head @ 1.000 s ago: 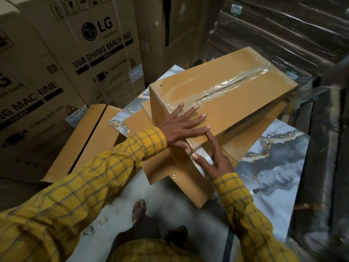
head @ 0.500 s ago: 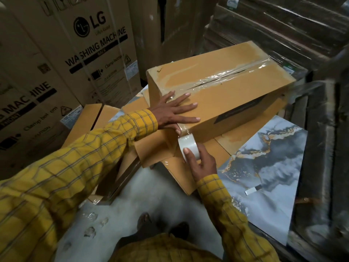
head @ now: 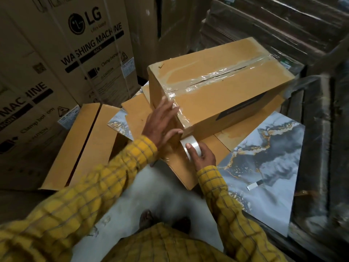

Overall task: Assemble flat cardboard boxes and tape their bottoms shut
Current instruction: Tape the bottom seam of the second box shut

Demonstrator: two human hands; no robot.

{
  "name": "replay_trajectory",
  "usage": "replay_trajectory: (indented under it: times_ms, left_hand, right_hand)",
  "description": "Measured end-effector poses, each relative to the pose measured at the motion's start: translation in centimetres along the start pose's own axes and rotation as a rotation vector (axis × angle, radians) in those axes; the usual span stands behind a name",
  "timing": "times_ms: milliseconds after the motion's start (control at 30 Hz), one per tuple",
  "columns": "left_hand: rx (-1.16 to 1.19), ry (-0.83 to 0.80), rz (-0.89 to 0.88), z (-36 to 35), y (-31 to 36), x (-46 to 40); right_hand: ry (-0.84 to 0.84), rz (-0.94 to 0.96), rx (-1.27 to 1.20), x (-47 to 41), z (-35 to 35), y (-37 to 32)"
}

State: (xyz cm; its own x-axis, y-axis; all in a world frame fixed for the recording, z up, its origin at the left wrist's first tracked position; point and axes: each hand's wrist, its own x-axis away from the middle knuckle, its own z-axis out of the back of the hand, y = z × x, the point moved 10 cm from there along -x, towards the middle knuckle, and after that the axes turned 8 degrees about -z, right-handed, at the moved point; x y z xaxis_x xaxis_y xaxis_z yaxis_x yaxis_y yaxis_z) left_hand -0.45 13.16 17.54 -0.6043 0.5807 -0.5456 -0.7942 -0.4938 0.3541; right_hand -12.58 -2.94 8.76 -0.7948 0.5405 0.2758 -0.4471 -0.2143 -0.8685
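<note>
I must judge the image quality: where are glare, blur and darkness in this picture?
Head view: glare glints on the clear tape along the box seam; the left hand and its sleeve are motion-blurred; the right hand on the tape roll looks sharper; the right edge is dark, smeared.

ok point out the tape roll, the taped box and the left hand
tape roll (head: 189, 148), head view, on its outer band
taped box (head: 226, 103), head view, on its top flap
left hand (head: 160, 123), head view, on its back

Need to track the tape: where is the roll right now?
Head view, centre: the tape roll is gripped by the right hand, at the box's near lower corner, beside the left hand.
</note>
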Motion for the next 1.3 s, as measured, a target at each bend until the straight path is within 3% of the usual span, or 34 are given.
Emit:
replay_trajectory:
  times_ms: [100, 200, 300, 433, 567, 667, 833, 1033, 1167, 1300]
  left_hand:
    - [0.2, 0.216, 0.332, -0.3, 1.0, 5.2]
    - [0.575, 0.183, 0.686, -4.2, 2.1, 7.8]
    - [0.754, 0.224, 0.836, -6.3, 3.1, 8.2]
    - [0.851, 0.315, 0.894, -6.8, 3.3, 8.1]
    - [0.906, 0.349, 0.897, -7.0, 3.6, 8.3]
    - [1.003, 0.341, 0.919, -7.9, 3.6, 8.5]
    - [1.149, 0.341, 1.111, -9.9, 3.1, 9.6]
    - [1.179, 0.315, 1.122, -10.6, 2.9, 9.3]
    - [1.211, 0.311, 1.132, -11.2, 3.3, 9.5]
    - [1.385, 0.355, 1.201, -12.0, 4.3, 9.3]
  right_hand:
    - [0.072, -0.02, -0.011, -0.4, 0.7, 0.0]
    - [0.094, -0.024, -0.021, -0.7, 1.1, -0.5]
    - [0.134, -0.025, -0.058, -0.8, 2.3, -1.3]
    - [0.226, 0.439, 0.201, 0.0, 5.0, -8.8]
    - [0.001, 0.766, 0.494, -1.6, 2.8, -14.0]
    - [-0.076, 0.77, 0.579, -3.3, 1.4, -13.8]
    - [-0.034, 0.846, 0.621, -2.4, 0.7, -12.4]
    - [-0.125, 0.742, 0.585, -2.6, 0.7, -12.1]
    - [-0.026, 0.706, 0.487, -2.4, 0.7, -12.3]
    - [-0.005, 0.721, 0.495, -2.5, 0.3, -12.5]
